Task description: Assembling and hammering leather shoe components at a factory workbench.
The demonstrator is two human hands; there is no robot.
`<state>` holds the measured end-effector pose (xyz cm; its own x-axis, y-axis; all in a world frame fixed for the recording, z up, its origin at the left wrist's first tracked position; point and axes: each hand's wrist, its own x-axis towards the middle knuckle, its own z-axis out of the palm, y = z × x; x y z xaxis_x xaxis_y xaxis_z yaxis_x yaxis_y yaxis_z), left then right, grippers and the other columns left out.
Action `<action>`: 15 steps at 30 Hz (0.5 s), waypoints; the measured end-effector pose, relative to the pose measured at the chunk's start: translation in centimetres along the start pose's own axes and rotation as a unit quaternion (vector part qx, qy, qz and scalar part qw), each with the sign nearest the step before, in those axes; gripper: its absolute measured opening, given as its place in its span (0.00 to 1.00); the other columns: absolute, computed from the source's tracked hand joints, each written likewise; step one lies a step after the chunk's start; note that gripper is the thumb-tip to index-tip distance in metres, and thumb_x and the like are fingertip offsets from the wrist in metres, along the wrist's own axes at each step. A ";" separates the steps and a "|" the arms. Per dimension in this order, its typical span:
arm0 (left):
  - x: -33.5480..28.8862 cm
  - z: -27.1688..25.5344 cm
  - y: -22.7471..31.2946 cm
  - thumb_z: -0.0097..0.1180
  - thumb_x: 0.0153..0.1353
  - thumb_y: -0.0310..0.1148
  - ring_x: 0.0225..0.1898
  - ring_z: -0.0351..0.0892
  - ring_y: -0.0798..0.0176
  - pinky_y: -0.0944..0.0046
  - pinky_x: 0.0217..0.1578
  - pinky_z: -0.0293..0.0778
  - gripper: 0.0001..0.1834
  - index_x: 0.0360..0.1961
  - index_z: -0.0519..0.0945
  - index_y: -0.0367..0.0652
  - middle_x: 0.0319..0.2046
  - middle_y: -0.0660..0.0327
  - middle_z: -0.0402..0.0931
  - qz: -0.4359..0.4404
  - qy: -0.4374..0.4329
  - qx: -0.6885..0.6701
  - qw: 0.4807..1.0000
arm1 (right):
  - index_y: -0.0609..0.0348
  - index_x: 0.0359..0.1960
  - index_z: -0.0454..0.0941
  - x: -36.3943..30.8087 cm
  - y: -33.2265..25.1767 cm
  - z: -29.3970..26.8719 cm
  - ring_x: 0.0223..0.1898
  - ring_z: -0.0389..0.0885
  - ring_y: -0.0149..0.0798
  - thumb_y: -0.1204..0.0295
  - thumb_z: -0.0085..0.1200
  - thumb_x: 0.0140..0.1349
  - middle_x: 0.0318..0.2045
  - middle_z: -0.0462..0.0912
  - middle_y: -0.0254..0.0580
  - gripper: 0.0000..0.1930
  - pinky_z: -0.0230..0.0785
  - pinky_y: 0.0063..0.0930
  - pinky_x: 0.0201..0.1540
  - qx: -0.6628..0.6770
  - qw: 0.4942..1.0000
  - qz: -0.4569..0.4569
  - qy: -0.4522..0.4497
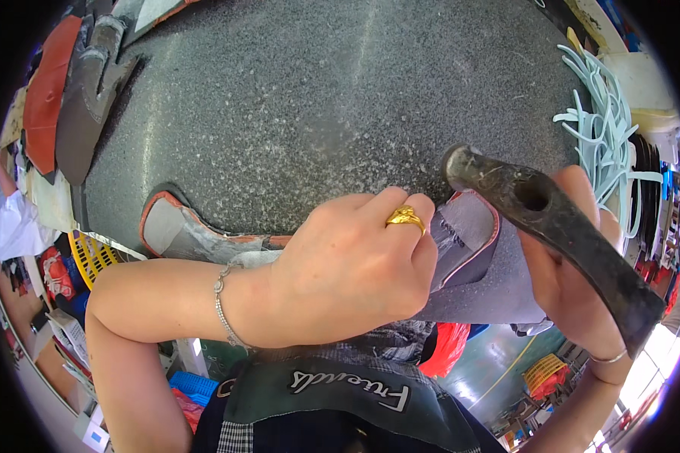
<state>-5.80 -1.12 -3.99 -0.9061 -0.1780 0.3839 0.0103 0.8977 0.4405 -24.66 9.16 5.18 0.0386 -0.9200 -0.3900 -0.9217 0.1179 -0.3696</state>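
A grey curved shoe-upper piece (pixel 168 226) with reddish edging lies along the near edge of the dark speckled work slab (pixel 317 113). My left hand (pixel 347 264) rests over its middle with the fingers curled down, hiding that part and the fingertips. The piece's other end (pixel 470 223) shows just right of my knuckles. In my right hand (pixel 570 283) is a worn dark metal hammer (pixel 574 230). Its round face is raised near that right end, and the hand is partly behind the head; the handle is mostly hidden.
Light blue thin strips (pixel 608 136) lie bunched at the right edge of the slab. At the far left are a red piece (pixel 51 94) and brown cut pieces (pixel 83 143). A yellow basket (pixel 91 255) stands beyond the left edge, another yellow basket (pixel 544 375) lower right.
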 end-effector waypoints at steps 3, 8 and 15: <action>-0.7 -0.6 -0.7 0.66 0.48 0.22 0.22 0.72 0.63 0.63 0.17 0.68 0.07 0.30 0.82 0.33 0.25 0.61 0.69 -0.055 -0.003 -0.083 0.995 | 0.58 0.38 0.74 -0.2 -0.1 0.6 0.25 0.71 0.42 0.73 0.55 0.63 0.35 0.75 0.40 0.06 0.60 0.29 0.26 0.022 0.997 0.069 -0.008; -0.7 -1.3 -1.4 0.69 0.48 0.24 0.24 0.76 0.60 0.64 0.22 0.71 0.11 0.35 0.85 0.38 0.28 0.60 0.75 -0.042 -0.047 -0.092 0.994 | 0.60 0.37 0.72 0.3 -0.1 1.0 0.23 0.73 0.53 0.75 0.54 0.63 0.29 0.74 0.48 0.05 0.63 0.39 0.24 0.060 0.995 0.075 0.021; -2.5 -2.6 -2.7 0.68 0.44 0.24 0.27 0.75 0.59 0.62 0.22 0.71 0.13 0.35 0.83 0.36 0.27 0.61 0.72 -0.081 -0.037 -0.164 0.982 | 0.62 0.38 0.72 -0.5 -0.4 1.4 0.25 0.73 0.58 0.79 0.54 0.61 0.26 0.73 0.53 0.06 0.64 0.42 0.26 0.111 0.993 0.037 0.019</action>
<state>-2.46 -4.16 -3.98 -0.9353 -0.2671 0.2321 -0.0119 0.6793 0.7338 -23.80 10.11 4.28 -0.0446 -0.9183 -0.3933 -0.8130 0.2622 -0.5199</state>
